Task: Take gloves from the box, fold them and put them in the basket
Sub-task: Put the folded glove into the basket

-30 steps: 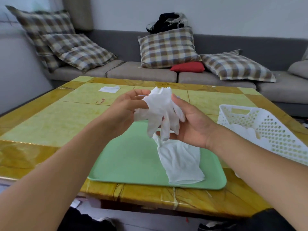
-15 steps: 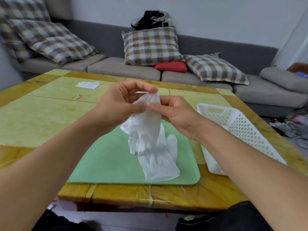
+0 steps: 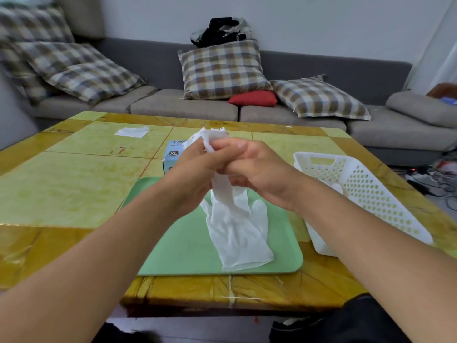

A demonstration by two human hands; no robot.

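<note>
Tabletop (image 3: 61,184) of yellow-green tile runs off to my left, a white tissue (image 3: 132,131) lying near its far edge. Behind my hands I see the blue glove box (image 3: 173,154), marked XL. My left hand (image 3: 195,174) and right hand (image 3: 257,169) sit close together, both pinching a white glove (image 3: 222,186) above the green tray (image 3: 178,243), where another glove (image 3: 239,233) lies flat. The white perforated basket (image 3: 366,191) stands just right of the tray.
</note>
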